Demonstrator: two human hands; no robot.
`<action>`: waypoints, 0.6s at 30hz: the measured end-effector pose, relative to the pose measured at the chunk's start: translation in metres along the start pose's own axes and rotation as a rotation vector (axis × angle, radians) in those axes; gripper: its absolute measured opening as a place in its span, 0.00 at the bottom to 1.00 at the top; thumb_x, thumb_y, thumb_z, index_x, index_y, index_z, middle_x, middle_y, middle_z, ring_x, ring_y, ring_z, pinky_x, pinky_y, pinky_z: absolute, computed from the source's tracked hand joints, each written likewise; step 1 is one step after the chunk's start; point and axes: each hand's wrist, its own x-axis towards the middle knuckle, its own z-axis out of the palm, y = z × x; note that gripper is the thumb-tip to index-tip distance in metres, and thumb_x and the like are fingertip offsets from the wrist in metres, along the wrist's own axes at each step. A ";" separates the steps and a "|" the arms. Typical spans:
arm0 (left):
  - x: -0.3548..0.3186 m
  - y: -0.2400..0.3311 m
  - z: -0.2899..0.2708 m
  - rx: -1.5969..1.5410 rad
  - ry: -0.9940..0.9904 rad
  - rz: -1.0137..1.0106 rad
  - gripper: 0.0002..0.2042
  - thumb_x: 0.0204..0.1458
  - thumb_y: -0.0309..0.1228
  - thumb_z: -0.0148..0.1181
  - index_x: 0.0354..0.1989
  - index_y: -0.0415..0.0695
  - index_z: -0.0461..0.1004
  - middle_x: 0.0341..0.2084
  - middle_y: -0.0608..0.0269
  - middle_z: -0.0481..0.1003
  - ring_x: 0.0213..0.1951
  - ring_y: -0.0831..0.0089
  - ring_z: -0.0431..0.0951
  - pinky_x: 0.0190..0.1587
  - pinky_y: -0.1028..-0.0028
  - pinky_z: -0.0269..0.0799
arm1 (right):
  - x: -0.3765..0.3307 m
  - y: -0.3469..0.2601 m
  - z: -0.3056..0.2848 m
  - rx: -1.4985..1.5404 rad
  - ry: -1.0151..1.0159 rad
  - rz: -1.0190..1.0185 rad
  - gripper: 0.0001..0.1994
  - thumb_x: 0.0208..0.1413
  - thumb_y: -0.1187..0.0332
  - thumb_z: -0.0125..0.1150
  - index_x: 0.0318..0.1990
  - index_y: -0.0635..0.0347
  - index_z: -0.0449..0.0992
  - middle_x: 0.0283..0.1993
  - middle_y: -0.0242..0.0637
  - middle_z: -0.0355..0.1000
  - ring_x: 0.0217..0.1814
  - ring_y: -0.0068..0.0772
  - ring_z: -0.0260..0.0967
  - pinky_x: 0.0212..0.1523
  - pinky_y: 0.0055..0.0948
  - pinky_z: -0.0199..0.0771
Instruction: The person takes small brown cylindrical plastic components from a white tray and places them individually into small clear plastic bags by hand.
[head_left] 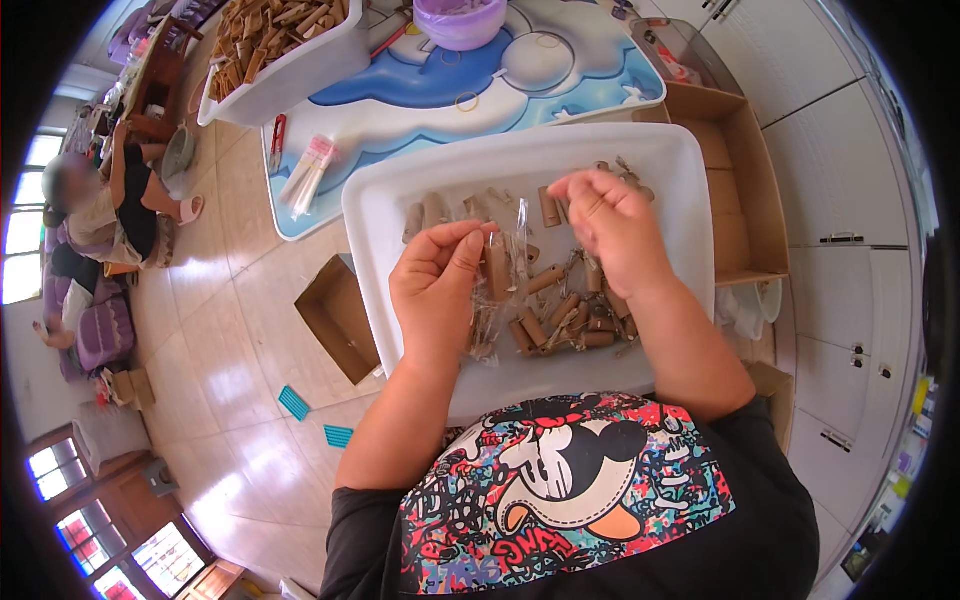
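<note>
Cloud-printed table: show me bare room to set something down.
Free on the table: its right corner, between the purple bowl and the cardboard box; the patch between the wooden-piece tub and the brown-cylinder tub. Crowded: the left end, with the wooden-piece tub, red cutter and clear packet.

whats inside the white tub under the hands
The white tub holds many brown cylinders, some overlapping. Whatever lies beneath the left hand and right hand is covered.

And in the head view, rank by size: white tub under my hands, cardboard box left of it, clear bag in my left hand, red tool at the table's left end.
White tub
Cardboard box and clear bag, order unsure: bag looks nearer, edges see-through
Red tool
</note>
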 end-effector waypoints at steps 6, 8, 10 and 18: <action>0.001 0.002 0.001 0.050 -0.018 -0.037 0.04 0.52 0.22 0.53 0.35 0.36 0.70 0.33 0.58 0.76 0.34 0.80 0.75 0.37 0.83 0.69 | -0.006 0.010 0.011 -0.251 -0.070 -0.109 0.11 0.53 0.64 0.59 0.35 0.64 0.74 0.27 0.24 0.69 0.28 0.11 0.60 0.28 0.14 0.61; 0.000 0.001 -0.001 0.061 -0.017 -0.020 0.04 0.52 0.22 0.53 0.35 0.36 0.70 0.33 0.58 0.76 0.34 0.80 0.75 0.36 0.83 0.69 | -0.005 0.010 0.012 -0.311 -0.100 -0.056 0.10 0.52 0.65 0.59 0.35 0.64 0.74 0.26 0.24 0.69 0.27 0.11 0.60 0.27 0.15 0.61; 0.001 0.000 0.000 0.069 -0.025 -0.005 0.04 0.53 0.22 0.53 0.35 0.36 0.69 0.33 0.57 0.77 0.34 0.80 0.75 0.35 0.83 0.70 | -0.004 0.013 0.008 -0.286 -0.098 -0.063 0.09 0.52 0.67 0.58 0.35 0.64 0.74 0.27 0.23 0.68 0.27 0.10 0.59 0.28 0.13 0.60; 0.003 -0.002 -0.003 0.153 -0.090 0.001 0.03 0.54 0.24 0.51 0.34 0.37 0.68 0.33 0.56 0.77 0.32 0.79 0.76 0.32 0.82 0.72 | -0.004 0.011 0.013 -0.232 -0.108 -0.049 0.06 0.52 0.71 0.57 0.33 0.64 0.74 0.28 0.23 0.68 0.28 0.09 0.60 0.29 0.11 0.60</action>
